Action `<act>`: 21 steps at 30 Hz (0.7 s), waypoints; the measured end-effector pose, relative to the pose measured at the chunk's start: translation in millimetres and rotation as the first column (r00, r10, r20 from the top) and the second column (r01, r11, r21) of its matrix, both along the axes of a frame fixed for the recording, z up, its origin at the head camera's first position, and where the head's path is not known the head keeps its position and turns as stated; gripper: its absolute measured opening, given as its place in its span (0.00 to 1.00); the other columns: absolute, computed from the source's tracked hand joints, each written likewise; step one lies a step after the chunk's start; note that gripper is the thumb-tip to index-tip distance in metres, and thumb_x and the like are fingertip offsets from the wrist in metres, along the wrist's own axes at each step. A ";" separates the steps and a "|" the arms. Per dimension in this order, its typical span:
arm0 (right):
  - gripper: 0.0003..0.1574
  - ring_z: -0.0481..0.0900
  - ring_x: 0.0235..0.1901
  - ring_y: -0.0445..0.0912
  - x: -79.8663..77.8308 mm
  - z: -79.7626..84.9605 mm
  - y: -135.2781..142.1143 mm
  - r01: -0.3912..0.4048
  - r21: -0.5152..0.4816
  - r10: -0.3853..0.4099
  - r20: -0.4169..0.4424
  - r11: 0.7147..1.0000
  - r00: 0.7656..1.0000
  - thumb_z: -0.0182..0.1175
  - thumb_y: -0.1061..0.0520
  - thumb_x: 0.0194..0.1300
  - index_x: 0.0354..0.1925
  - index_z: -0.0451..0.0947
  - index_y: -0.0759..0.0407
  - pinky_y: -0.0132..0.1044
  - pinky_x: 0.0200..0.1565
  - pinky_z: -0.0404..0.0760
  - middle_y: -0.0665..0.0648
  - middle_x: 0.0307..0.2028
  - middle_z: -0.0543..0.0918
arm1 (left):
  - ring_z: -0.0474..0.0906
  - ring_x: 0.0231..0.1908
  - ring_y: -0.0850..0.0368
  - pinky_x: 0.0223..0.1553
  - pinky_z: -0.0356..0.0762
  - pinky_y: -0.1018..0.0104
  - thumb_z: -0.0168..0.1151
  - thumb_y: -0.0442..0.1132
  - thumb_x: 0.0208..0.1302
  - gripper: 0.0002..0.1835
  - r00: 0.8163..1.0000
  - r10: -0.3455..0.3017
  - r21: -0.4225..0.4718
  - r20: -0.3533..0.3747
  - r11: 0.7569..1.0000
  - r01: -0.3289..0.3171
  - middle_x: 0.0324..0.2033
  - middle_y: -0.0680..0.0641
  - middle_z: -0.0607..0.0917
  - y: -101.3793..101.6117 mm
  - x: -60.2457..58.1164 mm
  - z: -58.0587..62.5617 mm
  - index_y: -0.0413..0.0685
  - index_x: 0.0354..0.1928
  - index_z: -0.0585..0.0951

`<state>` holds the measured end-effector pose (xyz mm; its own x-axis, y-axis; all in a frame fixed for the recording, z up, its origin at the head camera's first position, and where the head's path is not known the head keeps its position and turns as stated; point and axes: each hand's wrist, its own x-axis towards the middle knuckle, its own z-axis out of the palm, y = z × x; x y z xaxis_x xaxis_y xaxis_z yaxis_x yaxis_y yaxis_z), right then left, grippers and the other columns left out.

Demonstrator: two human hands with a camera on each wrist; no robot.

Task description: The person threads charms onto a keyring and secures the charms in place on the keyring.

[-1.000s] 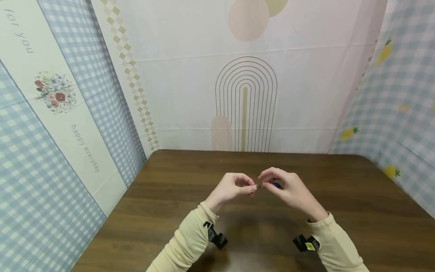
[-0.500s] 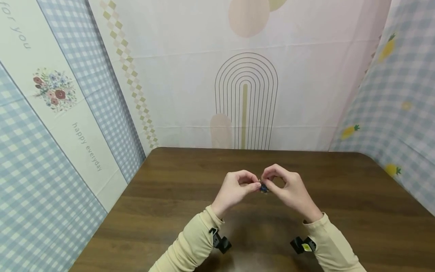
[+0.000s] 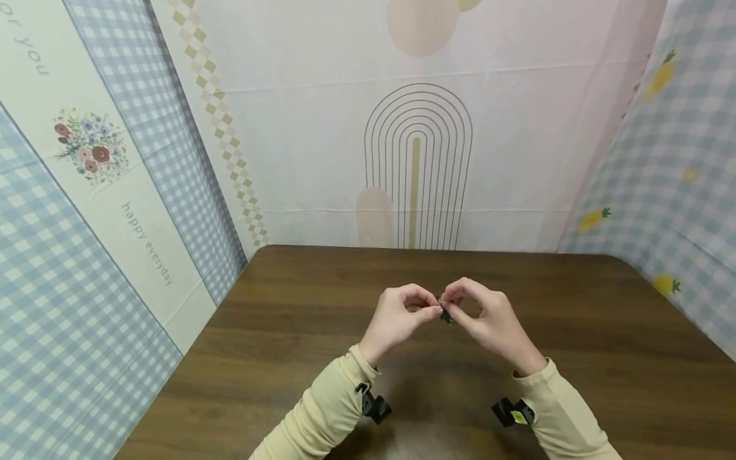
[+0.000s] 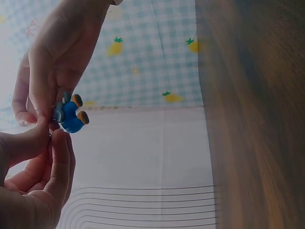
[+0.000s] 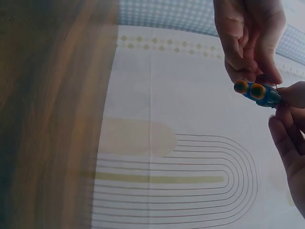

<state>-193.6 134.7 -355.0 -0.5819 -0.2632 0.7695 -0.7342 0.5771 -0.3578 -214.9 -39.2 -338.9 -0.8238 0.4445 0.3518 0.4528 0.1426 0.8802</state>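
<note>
Writing is legible on the left cloth (image 3: 121, 211): "happy everyday" on the lower line, and "or you" on the upper, its start cut by the limit of view. A yellow tag (image 3: 519, 417) sits on the right wrist camera (image 3: 504, 412); any print on it is too small to read.

Count: two hands, two cream sleeves, two black wrist cameras, one toy. The toy (image 4: 71, 117) is small and blue, with two orange-edged round ends. I find it held between the two hands, at the fingertips, apart from the bench (image 3: 276, 364). The right hand (image 3: 493, 319) has its grip drawn together, thumb and finger pinching the toy. The left hand (image 3: 391, 319) also has its grip drawn together, on a thin dark piece (image 4: 49, 138) just beside the toy; whether the two are joined I cannot tell. The right cloth (image 3: 707, 223) shows three green-topped pineapples in the head view; the back cloth (image 3: 305, 147) bears one lined arch.

The bench has two rounded far corners, and its far edge meets the back cloth. The hands are in front of that edge, near its middle, with wood reaching well out to either side.
</note>
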 end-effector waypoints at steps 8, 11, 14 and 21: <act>0.15 0.72 0.31 0.35 -8.9 -0.5 8.7 -0.045 0.106 0.059 -0.133 0.993 0.989 0.64 0.71 0.45 0.30 0.76 0.56 0.19 0.37 0.71 0.46 0.27 0.76 | 0.80 0.27 0.65 0.29 0.76 0.77 0.67 0.37 0.50 0.07 0.999 0.045 0.005 -0.006 0.999 -0.045 0.28 0.44 0.84 10.9 -19.3 -15.1 0.42 0.30 0.80; 0.14 0.72 0.31 0.35 -14.0 -0.7 14.7 -0.052 0.118 0.068 -0.132 0.992 0.989 0.64 0.71 0.45 0.30 0.75 0.56 0.19 0.36 0.71 0.46 0.27 0.76 | 0.80 0.30 0.58 0.33 0.77 0.77 0.64 0.33 0.52 0.11 1.000 0.017 0.033 -0.016 0.999 -0.016 0.30 0.40 0.83 15.5 -15.9 -8.5 0.40 0.39 0.79; 0.14 0.72 0.31 0.36 -19.8 -0.7 21.0 -0.066 0.133 0.083 -0.127 0.989 0.988 0.64 0.71 0.45 0.30 0.75 0.56 0.20 0.35 0.71 0.47 0.27 0.76 | 0.80 0.32 0.51 0.35 0.77 0.76 0.61 0.29 0.53 0.14 0.997 0.006 0.013 -0.071 1.000 -0.005 0.31 0.37 0.82 19.8 -10.1 0.5 0.38 0.44 0.77; 0.15 0.73 0.31 0.35 -33.3 1.7 35.8 -0.065 0.159 0.087 -0.131 0.985 0.988 0.66 0.70 0.43 0.30 0.75 0.55 0.20 0.36 0.72 0.46 0.27 0.75 | 0.80 0.31 0.51 0.32 0.77 0.77 0.62 0.31 0.53 0.07 0.990 0.071 -0.012 -0.123 0.997 -0.073 0.30 0.38 0.83 31.9 -12.2 6.3 0.35 0.35 0.78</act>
<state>-226.8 170.5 -353.3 -0.4475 -0.4242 0.7873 -0.8139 0.5579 -0.1620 -227.2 -7.4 -332.6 -0.8051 0.3920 0.4451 0.5449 0.1924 0.8161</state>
